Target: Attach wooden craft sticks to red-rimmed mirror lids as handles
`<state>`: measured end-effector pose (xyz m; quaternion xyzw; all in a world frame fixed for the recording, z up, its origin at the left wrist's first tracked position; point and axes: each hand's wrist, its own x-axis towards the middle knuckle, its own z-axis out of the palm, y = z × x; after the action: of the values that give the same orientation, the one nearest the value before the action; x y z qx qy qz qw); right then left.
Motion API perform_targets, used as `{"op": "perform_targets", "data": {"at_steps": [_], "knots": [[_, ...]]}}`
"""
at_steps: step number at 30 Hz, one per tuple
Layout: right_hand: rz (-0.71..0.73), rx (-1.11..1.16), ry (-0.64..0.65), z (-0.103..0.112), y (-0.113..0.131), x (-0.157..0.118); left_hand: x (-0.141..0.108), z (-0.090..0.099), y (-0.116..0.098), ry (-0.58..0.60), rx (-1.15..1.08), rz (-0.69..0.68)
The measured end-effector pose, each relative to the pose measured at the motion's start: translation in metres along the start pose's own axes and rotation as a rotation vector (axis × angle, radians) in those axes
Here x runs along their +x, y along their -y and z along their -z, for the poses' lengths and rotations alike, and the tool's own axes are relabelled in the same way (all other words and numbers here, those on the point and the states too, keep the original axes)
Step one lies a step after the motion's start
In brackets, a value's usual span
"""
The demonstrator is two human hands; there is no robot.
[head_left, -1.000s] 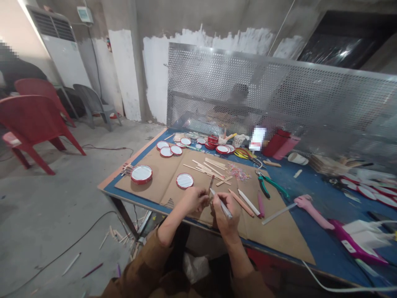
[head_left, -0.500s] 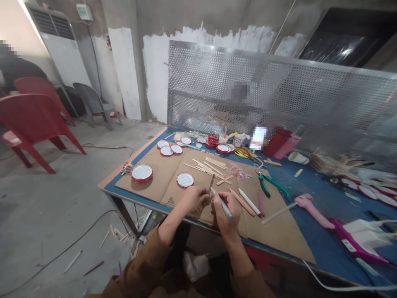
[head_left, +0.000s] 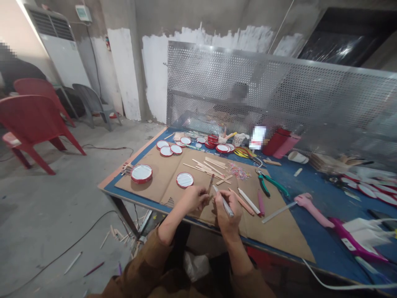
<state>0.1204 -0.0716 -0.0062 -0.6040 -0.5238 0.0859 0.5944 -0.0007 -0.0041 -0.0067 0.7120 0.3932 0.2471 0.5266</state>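
Note:
My left hand pinches a thin wooden stick that points upward and away from me. My right hand grips a slim white pen-like tool, its tip close to the stick. Both hands hover over a brown cardboard sheet. Several flat craft sticks lie beyond them, beside a round red-rimmed lid. To the right lie an orange stick, a white stick and green-handled pliers.
The blue worktable holds more red-rimmed lids, a steel ruler and pink-handled tools. Its near edge runs below my arms. A perforated metal panel stands behind it, with a person beyond. Red chairs stand left; sticks lie on the floor.
My right hand's white tool has tilted slightly and its tip has shifted toward the stick in my left hand. The view has drifted a little; the objects on the table have not moved.

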Motion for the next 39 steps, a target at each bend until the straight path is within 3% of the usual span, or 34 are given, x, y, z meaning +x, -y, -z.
{"op": "perform_targets", "data": {"at_steps": [9, 15, 21, 27, 32, 36, 39], "knots": [[0.042, -0.036, -0.001, 0.0006, 0.0010, 0.0011, 0.0007, 0.0003, 0.0001, -0.007, 0.015, -0.005], [-0.011, 0.008, 0.058, -0.0009, -0.0011, -0.0005, 0.0009, -0.0002, 0.0003, -0.012, 0.030, 0.042], [-0.038, 0.003, -0.009, -0.0014, -0.0020, -0.0008, 0.0014, -0.0003, 0.0024, 0.006, 0.000, 0.014], [-0.003, 0.021, 0.070, -0.0007, -0.0016, -0.0007, -0.0002, -0.0002, -0.0006, -0.007, -0.021, 0.023], [-0.011, 0.014, 0.024, -0.0005, -0.0003, -0.0007, -0.0007, 0.0003, -0.0034, 0.001, -0.015, 0.027], [-0.001, 0.012, 0.070, -0.0009, -0.0008, -0.0008, -0.0016, 0.0009, -0.0048, 0.001, -0.047, 0.016], [-0.006, -0.012, 0.002, -0.0012, -0.0021, -0.0007, -0.0015, 0.0008, -0.0035, -0.004, -0.053, -0.004]]}}
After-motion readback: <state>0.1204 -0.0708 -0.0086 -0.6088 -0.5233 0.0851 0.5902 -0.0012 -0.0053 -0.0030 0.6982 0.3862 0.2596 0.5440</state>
